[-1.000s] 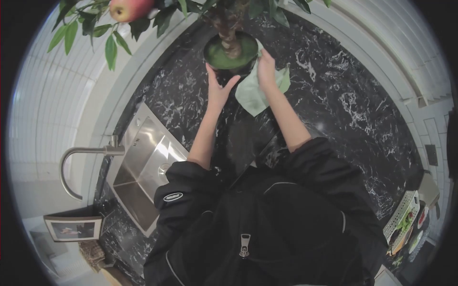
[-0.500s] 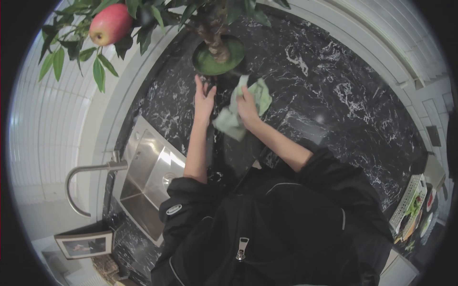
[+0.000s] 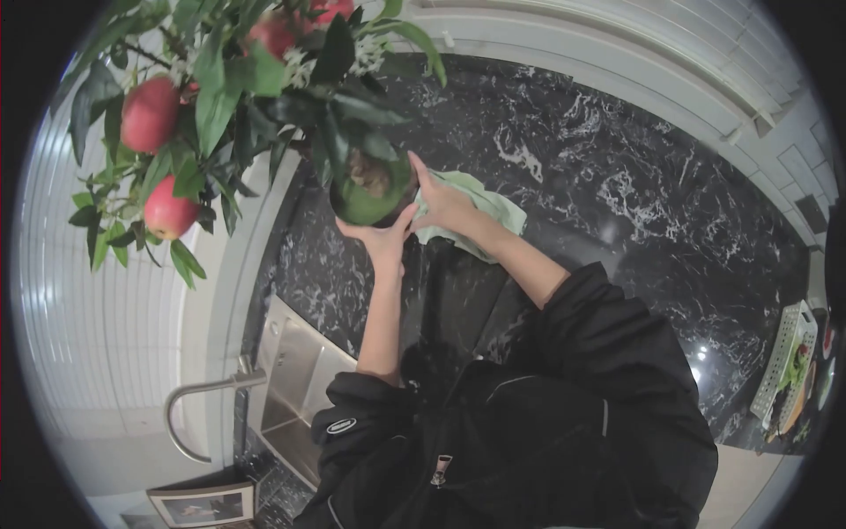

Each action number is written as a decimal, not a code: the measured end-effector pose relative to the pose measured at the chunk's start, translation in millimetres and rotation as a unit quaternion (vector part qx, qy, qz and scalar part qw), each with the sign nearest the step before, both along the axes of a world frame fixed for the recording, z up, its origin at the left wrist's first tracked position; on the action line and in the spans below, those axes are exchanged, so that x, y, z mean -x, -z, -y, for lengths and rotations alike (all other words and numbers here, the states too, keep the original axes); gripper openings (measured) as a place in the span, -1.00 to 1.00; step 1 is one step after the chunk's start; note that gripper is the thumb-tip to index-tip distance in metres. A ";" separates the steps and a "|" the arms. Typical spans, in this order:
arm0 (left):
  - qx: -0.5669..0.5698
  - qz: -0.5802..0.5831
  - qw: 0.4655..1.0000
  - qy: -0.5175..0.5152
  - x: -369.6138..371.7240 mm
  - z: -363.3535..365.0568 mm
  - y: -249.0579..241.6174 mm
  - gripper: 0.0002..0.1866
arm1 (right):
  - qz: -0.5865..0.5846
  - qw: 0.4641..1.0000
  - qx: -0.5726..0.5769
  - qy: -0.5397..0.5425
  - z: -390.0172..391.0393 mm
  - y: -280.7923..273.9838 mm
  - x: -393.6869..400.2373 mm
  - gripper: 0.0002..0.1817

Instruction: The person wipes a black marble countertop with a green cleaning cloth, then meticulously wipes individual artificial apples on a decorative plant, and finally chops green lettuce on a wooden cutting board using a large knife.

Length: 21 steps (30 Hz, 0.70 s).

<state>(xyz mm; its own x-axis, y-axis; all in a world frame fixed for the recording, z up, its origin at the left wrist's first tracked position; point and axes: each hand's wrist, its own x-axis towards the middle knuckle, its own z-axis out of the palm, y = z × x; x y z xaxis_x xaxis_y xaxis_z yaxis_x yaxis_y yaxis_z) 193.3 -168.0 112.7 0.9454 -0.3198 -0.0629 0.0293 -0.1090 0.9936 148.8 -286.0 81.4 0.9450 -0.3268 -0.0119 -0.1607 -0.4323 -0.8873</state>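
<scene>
A potted plant (image 3: 374,204) with red apple-like fruit, white blossoms and a mossy green top in a dark round pot stands at the upper left of the counter. My left hand (image 3: 379,242) grips the near side of the pot, fingers bent round it. From the right, my right hand (image 3: 443,204) clasps the same pot, thumb and fingers against its side. A pale green cloth (image 3: 485,210) is spread on the counter beneath and beside my right hand; whether any of it is caught under the fingers cannot be seen.
The black marbled counter (image 3: 608,176) curves around me. At left are a steel sink (image 3: 295,375) with a curved faucet (image 3: 189,388) and a framed picture (image 3: 203,507). A white perforated basket (image 3: 782,361) with vegetables sits at far right. White blinds line the windows.
Both hands have come onto the pot. My right hand has stopped wiping with the cloth, which now lies by the pot. The plant appears lower and nearer in view.
</scene>
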 end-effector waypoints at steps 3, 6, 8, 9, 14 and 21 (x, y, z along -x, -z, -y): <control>0.007 0.070 0.997 0.004 -20.9 -0.1 27.8 0.29 | 0.019 1.000 0.004 -0.007 3.4 3.6 -7.1 0.24; 0.011 0.106 0.994 0.010 -36.6 3.1 36.4 0.29 | 0.032 0.998 0.050 0.004 6.6 8.7 -21.7 0.21; 0.010 0.101 0.995 0.009 -44.8 8.1 30.8 0.29 | 0.001 0.998 0.069 0.008 9.7 7.8 -35.6 0.21; 0.008 0.100 0.995 0.008 -50.8 9.2 29.6 0.29 | -0.006 0.997 0.072 0.008 10.3 7.8 -43.3 0.21; -0.006 0.050 0.999 -0.006 -78.0 23.9 13.2 0.29 | -0.047 0.994 0.100 0.012 19.3 7.0 -86.3 0.27; -0.036 -0.004 0.999 -0.013 -127.7 54.7 -7.2 0.28 | -0.074 0.983 0.166 0.010 46.8 5.2 -147.4 0.25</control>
